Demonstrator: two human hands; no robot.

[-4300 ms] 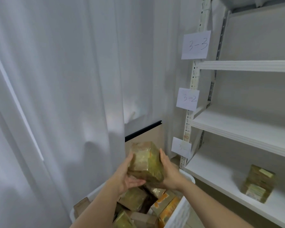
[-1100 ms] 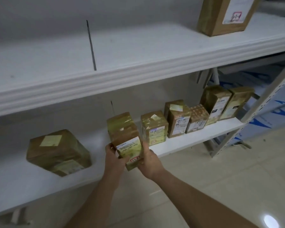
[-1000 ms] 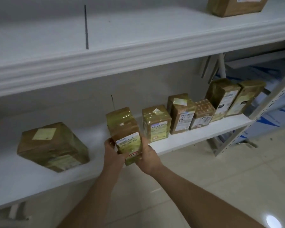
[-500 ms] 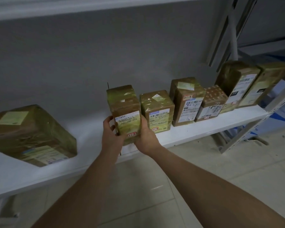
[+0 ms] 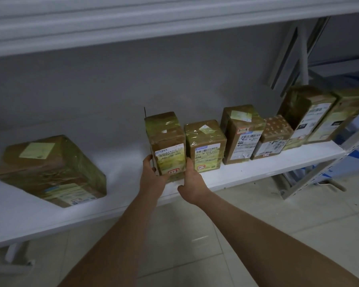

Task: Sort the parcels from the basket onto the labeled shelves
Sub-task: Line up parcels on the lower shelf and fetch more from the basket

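A tall brown parcel (image 5: pixel 166 141) wrapped in yellowish tape stands upright on the white bottom shelf (image 5: pixel 247 172), its front label marked 3-1-7. My left hand (image 5: pixel 151 177) grips its lower left side and my right hand (image 5: pixel 192 179) grips its lower right side. It stands close beside a shorter taped parcel (image 5: pixel 205 146) on its right. The basket is out of view.
A row of several more parcels (image 5: pixel 243 133) runs to the right along the shelf. A large taped box (image 5: pixel 50 170) lies at the left. The upper shelf's edge (image 5: pixel 133 23) overhangs. A metal upright (image 5: pixel 323 172) and tiled floor (image 5: pixel 257 214) lie at the right.
Both hands carried the parcel from the basket to the bottom shelf and pushed it back onto the board beside the row; the view has dropped closer to the shelf.
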